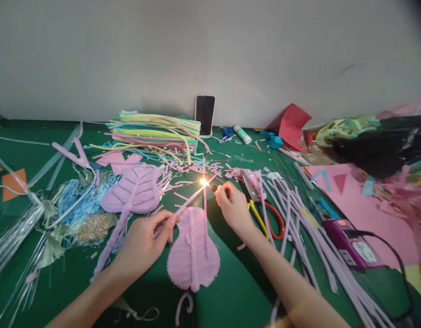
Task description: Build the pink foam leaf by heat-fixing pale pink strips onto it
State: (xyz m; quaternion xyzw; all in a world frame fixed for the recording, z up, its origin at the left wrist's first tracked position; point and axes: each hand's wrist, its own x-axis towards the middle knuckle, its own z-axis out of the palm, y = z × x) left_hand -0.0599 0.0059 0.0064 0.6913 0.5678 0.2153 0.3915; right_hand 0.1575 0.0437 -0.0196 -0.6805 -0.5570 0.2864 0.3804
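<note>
Scissors (254,201) lie near right hand (233,206) gripping lit lighter (214,188); left hand (150,237) pinches lilac strip (190,199).

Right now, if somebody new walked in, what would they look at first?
Probably the bright little flame in the middle, between the right hand, which holds what looks like a lighter, and the left hand, which holds a thin lilac strip reaching toward it. Next might come the rainbow-like pile of strips at the back, left of the phone.
</note>
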